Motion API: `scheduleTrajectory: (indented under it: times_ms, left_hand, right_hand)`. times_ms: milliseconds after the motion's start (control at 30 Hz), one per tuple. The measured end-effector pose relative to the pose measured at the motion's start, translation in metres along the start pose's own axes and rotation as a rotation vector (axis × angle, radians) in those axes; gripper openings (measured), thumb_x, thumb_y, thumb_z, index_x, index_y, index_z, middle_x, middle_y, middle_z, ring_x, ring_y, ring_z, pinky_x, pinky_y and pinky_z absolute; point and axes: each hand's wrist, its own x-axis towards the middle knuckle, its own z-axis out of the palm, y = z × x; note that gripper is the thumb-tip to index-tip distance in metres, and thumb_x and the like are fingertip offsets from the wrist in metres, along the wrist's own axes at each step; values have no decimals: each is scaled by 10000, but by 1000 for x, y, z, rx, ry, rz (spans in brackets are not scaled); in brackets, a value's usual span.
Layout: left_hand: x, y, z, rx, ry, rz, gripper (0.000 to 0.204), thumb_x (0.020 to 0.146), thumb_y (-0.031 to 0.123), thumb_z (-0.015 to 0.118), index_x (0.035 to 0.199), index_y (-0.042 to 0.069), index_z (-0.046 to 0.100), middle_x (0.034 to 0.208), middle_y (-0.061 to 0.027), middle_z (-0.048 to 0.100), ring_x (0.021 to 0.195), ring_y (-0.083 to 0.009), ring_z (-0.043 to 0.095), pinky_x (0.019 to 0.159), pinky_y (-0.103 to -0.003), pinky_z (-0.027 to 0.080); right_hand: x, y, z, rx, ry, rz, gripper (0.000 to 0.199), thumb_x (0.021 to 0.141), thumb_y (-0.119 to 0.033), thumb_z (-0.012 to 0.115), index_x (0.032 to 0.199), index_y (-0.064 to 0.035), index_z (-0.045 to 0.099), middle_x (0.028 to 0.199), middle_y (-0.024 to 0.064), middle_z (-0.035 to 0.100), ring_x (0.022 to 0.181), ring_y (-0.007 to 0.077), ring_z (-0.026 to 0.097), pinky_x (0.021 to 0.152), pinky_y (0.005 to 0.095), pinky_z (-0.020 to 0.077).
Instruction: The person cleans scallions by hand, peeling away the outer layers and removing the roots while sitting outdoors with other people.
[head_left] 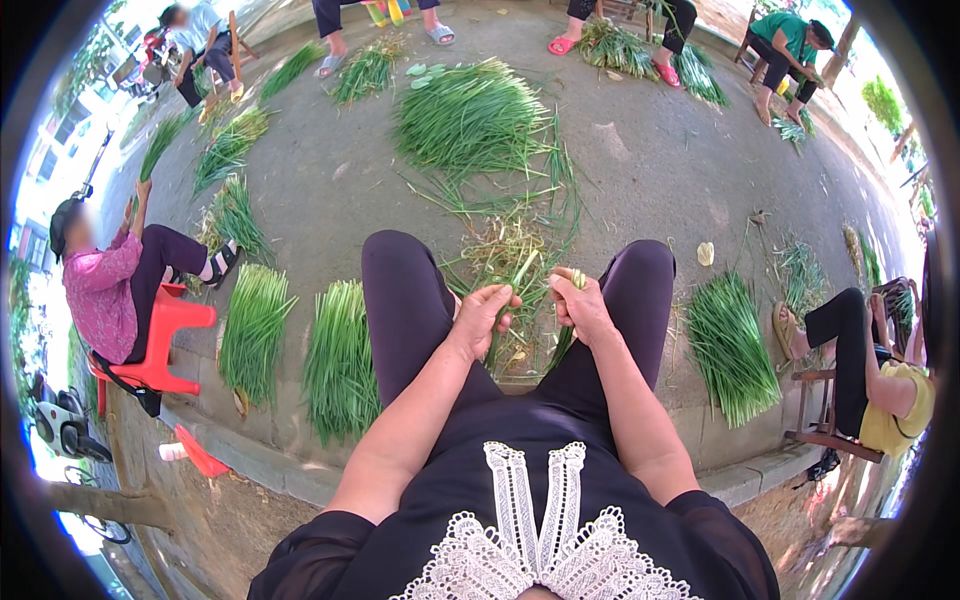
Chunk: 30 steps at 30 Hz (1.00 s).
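Both my hands are raised between my knees. My left hand (484, 316) is closed round a few garlic chives (522, 270), their pale stem ends slanting up and the green leaves hanging below. Close beside it, my right hand (588, 308) grips a small bunch of chives (578, 280); pale ends poke out above the thumb and leaves trail beneath the fist. A loose litter of yellowed leaf scraps (505, 242) lies on the ground just beyond my hands. Farther ahead spreads a big heap of green chives (470, 118).
Laid-out chive piles (255, 335) lie left of my knees, and another pile (733, 345) lies to the right. A person on a red plastic stool (165, 345) holds up chives at left. More seated people surround the concrete ground (640, 190). A kerb (270, 465) runs behind me.
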Motion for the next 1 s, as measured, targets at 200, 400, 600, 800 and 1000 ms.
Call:
scheduleTrajectory:
  times_ms: [200, 400, 600, 800, 1000]
  left_hand:
    - [1, -1, -1, 40, -64, -10, 167, 872, 233, 544, 919, 79, 588, 754, 4, 586, 519, -66, 454, 457, -188, 344]
    - [-3, 3, 4, 45, -94, -35, 198, 877, 245, 538, 927, 60, 586, 730, 7, 573, 501, -64, 448, 450, -187, 341]
    - [-5, 4, 7, 105, -147, -54, 213, 884, 247, 523, 932, 48, 582, 708, 4, 565, 489, -60, 443, 443, -184, 338]
    - [-7, 5, 10, 149, -229, -134, 213, 893, 245, 504, 936, 50, 577, 680, 4, 558, 461, -58, 431, 426, -186, 325]
    - [-7, 2, 12, 233, -211, -62, 211, 892, 233, 508, 963, 47, 580, 677, 6, 557, 453, -45, 422, 402, -180, 306]
  right_hand:
    - [-3, -6, 4, 132, 40, 11, 158, 841, -176, 572, 771, -39, 535, 546, 1, 450, 373, 62, 367, 327, 215, 269]
    - [6, 4, -9, 70, -10, -9, 155, 821, -159, 595, 879, -25, 542, 505, -21, 421, 374, 59, 355, 335, 218, 276]
    - [-4, -3, 2, 8, -30, 9, 157, 822, -173, 606, 803, -43, 520, 511, -36, 386, 396, 48, 340, 354, 208, 267]
    - [-6, -3, 2, 61, -170, -19, 216, 853, -235, 577, 760, -49, 517, 520, -23, 415, 399, 54, 351, 354, 215, 264]
    - [3, 7, -5, -84, -108, -25, 238, 858, -240, 570, 712, -58, 520, 529, -14, 450, 412, 50, 380, 353, 211, 287]
